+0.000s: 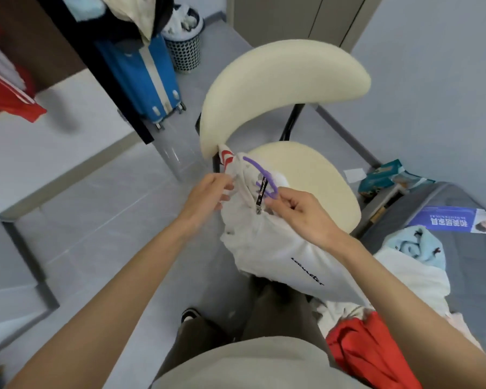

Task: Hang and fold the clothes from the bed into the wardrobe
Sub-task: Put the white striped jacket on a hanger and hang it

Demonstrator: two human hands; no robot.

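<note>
Nearest, at the lower right, a crumpled red fabric garment [373, 357] lies on the edge of the grey mattress [466, 265], beside the person's beige top and brown trousers. Both bare arms reach forward and hold up a white zip-up garment with black script lettering [281, 248]. It hangs in the air over the front of the chair seat, and its lower end trails toward the bed. The left hand [211, 197] has its fingers curled into the cloth at the garment's neck, just below a red-striped collar edge [226, 157]. The right hand [300, 211] pinches a thin purple plastic hanger [264, 173] between thumb and fingertips. The hanger's arm runs into the neck opening, next to a black zip-pull tag [261, 192].

Farther right on the mattress lie a light-blue fluffy cloth [415, 245], a plain white garment [415, 279] under it, and a blue printed leaflet [449, 223]. Behind the hands stands a cream padded chair with a curved backrest [281, 85]. Beyond it, a blue hard-shell suitcase [143, 77] on wheels leans by a dark frame, with a mesh plastic waste basket [184, 51] behind. At the far left hangs a red garment with white stripes [9, 91].
</note>
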